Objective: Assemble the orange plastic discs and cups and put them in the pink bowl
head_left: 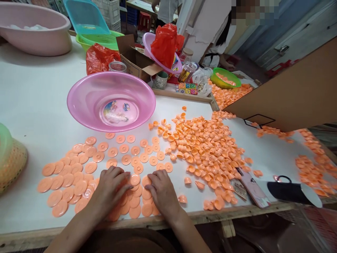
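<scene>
Clock read from between the two hands: one broad white tabletop (34, 91), raw wooden front edge (210, 217) at 6 o'clock; one bare left hand (112, 186), fingers bent, thumb and forefinger apart, over flat round orange plastic discs (91, 167), whether clasping any cannot be told; one bare right hand (163, 193), fingers curled, thumb near a disc, grasp likewise not to be told; the discs themselves under and between both hands, overlapping at 9 to 10 o'clock, looser at 12; one heap of small orange plastic cups (205, 144) at 2 o'clock, strays nearer the right hand; one pale pink phone (254, 188) and one black cylindrical vessel with a handle (286, 191), lying on its side, at 3 o'clock; one oval glossy pink plastic basin (81, 105), printed on its floor, at 11 o'clock; one pale green and yellowish basket (13, 161), cut by the view, at 9; one large dull-pink plastic tub (39, 40) at 10 to 11, white contents; one brown cardboard box (134, 59), open, at 12; one crumpled red plastic bag (164, 44) in a tilted lilac basin (147, 40) just past 12; one green bowl (214, 80) of orange pieces between 1 and 2; one upright brown cardboard sheet (289, 84) at 2; beyond, two persons, partly seen, between 12 and 1, and one grey door (295, 38) toward 2
</scene>
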`<state>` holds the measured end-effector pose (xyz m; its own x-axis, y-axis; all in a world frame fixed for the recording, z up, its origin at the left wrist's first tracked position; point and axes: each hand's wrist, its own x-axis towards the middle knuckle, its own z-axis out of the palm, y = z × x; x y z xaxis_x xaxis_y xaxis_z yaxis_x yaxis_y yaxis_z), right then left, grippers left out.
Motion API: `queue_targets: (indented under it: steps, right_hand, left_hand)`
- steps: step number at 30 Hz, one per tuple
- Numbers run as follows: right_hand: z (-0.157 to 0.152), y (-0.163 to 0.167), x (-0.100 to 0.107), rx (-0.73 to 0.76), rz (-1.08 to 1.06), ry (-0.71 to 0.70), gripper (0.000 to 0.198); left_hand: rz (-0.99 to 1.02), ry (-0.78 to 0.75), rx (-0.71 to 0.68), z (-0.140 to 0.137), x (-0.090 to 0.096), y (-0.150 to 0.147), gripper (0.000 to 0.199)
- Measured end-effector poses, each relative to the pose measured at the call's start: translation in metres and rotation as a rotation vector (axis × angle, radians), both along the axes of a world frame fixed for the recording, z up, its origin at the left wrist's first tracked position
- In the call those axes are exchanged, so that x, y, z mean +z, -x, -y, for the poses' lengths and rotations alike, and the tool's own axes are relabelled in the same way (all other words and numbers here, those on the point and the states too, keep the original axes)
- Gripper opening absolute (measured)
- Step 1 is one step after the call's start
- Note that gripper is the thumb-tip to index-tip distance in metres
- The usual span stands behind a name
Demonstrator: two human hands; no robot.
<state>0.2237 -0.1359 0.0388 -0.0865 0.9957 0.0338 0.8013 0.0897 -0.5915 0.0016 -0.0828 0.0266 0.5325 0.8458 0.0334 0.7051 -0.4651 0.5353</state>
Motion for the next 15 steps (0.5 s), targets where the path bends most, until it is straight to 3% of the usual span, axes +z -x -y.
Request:
queue_targets:
  steps: [4,6,8,11,15]
  right_hand:
    - [-0.002,0.009,-0.001,-0.12,-0.204,0.099,0.015]
    - [-0.005,0.006,0.0,-0.165,-0.261,0.06,0.014]
    - [-0.006,0.001,0.0,-0.16,-0.186,-0.053,0.016]
    - [-0.004,-0.005,-0.002,-0.083,-0.031,-0.161,0.021]
    - [0.003,0.001,-0.004,-0.012,-0.074,-0.09,0.016]
  left_hand:
    - [-0.057,0.078,0.021,0.002,0.002,-0.019,0.002]
    - [-0.032,0.137,0.032,0.003,0.001,-0.023,0.005]
    - [-0.008,0.169,0.029,0.004,0.0,-0.023,0.007]
    - [0.002,0.132,-0.01,0.004,0.0,-0.02,0.01]
    - [-0.005,0.001,-0.083,0.006,0.003,-0.022,0.003]
